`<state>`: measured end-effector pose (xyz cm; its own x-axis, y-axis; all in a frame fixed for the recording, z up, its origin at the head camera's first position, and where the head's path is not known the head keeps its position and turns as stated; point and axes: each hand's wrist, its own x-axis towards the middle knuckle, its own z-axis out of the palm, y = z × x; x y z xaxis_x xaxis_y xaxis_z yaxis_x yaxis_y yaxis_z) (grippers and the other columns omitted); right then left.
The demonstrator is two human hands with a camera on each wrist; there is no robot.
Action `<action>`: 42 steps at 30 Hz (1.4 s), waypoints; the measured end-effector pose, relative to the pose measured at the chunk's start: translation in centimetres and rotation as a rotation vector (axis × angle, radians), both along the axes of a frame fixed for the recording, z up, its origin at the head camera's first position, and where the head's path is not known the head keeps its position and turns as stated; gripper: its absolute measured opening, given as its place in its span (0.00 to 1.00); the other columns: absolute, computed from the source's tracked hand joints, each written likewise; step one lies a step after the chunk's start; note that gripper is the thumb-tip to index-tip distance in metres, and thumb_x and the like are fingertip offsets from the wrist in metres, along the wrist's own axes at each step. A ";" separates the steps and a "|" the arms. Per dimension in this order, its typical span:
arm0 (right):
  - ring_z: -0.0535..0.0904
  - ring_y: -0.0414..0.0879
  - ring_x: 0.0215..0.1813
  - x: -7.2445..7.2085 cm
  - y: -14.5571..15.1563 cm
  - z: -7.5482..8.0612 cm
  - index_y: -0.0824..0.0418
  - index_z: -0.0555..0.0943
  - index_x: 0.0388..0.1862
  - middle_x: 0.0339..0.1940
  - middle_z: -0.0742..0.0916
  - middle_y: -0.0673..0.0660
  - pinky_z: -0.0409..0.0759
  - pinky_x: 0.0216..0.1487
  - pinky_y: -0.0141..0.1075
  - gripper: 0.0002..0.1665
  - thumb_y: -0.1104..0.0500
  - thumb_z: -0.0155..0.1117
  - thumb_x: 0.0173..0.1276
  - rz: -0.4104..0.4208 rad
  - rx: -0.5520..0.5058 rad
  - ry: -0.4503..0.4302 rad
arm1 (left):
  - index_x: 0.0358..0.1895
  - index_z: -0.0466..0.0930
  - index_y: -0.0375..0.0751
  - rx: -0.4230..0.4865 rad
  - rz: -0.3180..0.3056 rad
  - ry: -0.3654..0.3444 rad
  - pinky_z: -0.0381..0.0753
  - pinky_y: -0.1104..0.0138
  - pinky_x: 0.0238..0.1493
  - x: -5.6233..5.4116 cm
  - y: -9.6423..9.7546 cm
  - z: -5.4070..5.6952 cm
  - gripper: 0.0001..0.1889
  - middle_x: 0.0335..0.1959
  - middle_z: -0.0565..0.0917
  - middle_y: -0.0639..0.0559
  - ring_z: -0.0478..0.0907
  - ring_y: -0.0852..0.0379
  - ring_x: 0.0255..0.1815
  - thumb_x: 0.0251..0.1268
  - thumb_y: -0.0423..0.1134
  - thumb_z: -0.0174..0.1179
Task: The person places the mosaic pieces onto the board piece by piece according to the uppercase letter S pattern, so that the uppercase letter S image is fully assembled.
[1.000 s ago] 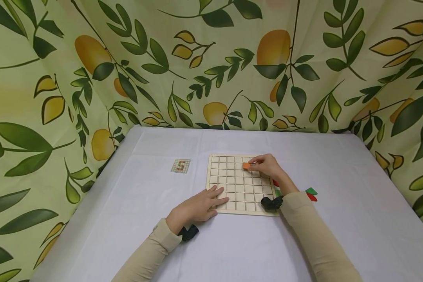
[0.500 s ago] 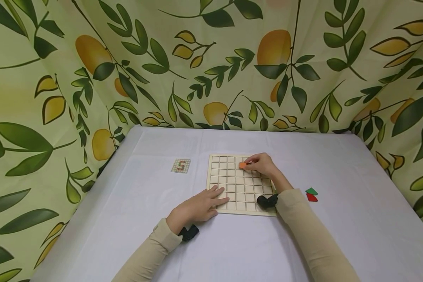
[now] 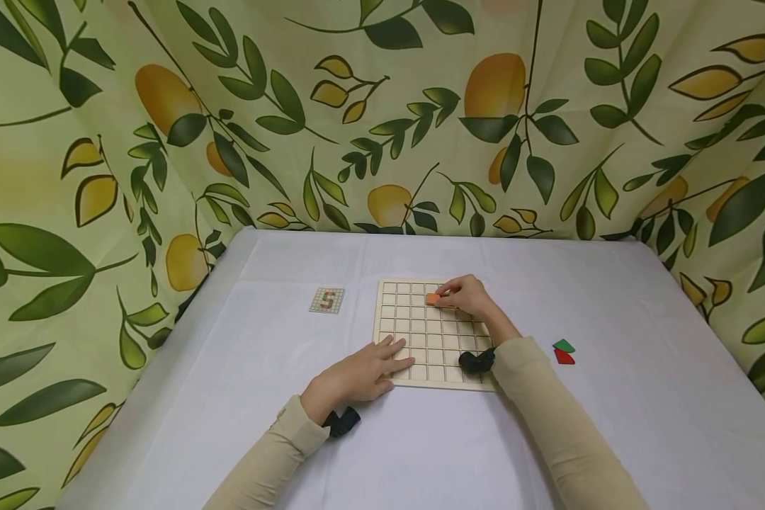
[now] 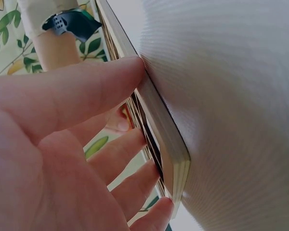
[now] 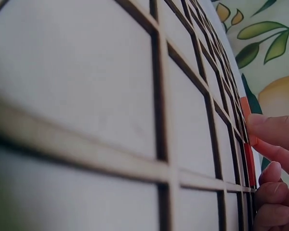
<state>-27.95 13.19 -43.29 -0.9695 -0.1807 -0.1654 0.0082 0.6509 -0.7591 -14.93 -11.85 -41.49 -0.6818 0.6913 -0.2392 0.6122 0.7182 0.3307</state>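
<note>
A little card (image 3: 326, 300) lies left. The left hand (image 3: 360, 372), fingers wide, rests on the near left part of the board (image 3: 418, 326). At the board's far part, an orange piece (image 3: 431, 299) is pinched by the right hand (image 3: 468, 295). Farther right, a green piece (image 3: 564, 346) touches a red piece (image 3: 564, 357).

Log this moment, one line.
right hand: pinches orange piece at far part of board | left hand: rests at board's near left corner | green piece, red piece: on table

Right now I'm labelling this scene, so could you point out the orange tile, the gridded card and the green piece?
Orange tile (image 3: 431, 299), head view: its visible face.
Gridded card (image 3: 326, 300), head view: middle of the printed face.
Green piece (image 3: 564, 346), head view: its upper surface.
</note>
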 end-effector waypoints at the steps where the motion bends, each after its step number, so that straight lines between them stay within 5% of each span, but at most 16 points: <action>1: 0.68 0.45 0.37 0.0 0.0 0.0 0.64 0.86 0.45 0.45 0.84 0.63 0.67 0.34 0.30 0.16 0.57 0.71 0.60 -0.002 0.002 -0.003 | 0.73 0.63 0.52 -0.006 -0.001 0.004 0.57 0.50 0.79 0.0 0.0 -0.1 0.27 0.78 0.57 0.45 0.49 0.42 0.81 0.72 0.39 0.52; 7: 0.71 0.46 0.40 0.1 -0.2 0.2 0.63 0.87 0.45 0.51 0.84 0.64 0.68 0.35 0.30 0.16 0.56 0.70 0.60 -0.010 0.016 -0.010 | 0.73 0.63 0.53 -0.027 -0.012 0.024 0.58 0.50 0.79 0.0 0.1 0.0 0.27 0.78 0.57 0.45 0.50 0.42 0.81 0.72 0.40 0.52; 24: 0.67 0.45 0.35 0.2 -0.3 0.0 0.66 0.86 0.45 0.43 0.84 0.62 0.65 0.31 0.31 0.17 0.61 0.74 0.56 -0.042 -0.030 -0.014 | 0.72 0.63 0.54 -0.011 -0.001 0.009 0.57 0.50 0.79 0.0 0.1 -0.2 0.27 0.78 0.57 0.45 0.49 0.42 0.81 0.72 0.39 0.52; 34: 0.69 0.45 0.38 0.4 -0.1 0.1 0.65 0.86 0.47 0.47 0.84 0.63 0.68 0.33 0.29 0.19 0.60 0.73 0.56 -0.059 -0.033 -0.030 | 0.72 0.64 0.54 -0.010 0.008 0.009 0.57 0.51 0.79 0.0 0.1 -0.3 0.27 0.78 0.57 0.46 0.50 0.42 0.81 0.71 0.39 0.53; 42: 0.67 0.43 0.27 1.0 0.8 1.0 0.66 0.85 0.47 0.21 0.77 0.50 0.68 0.26 0.30 0.17 0.59 0.70 0.60 -0.019 -0.054 -0.011 | 0.73 0.63 0.54 -0.025 -0.006 0.024 0.57 0.50 0.79 -0.1 0.0 -0.3 0.27 0.79 0.56 0.46 0.49 0.43 0.81 0.72 0.40 0.52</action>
<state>-26.97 13.95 -42.33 -0.9711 -0.1708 -0.1667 0.0289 0.6090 -0.7927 -14.98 -11.83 -41.81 -0.6834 0.6893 -0.2404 0.6240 0.7225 0.2978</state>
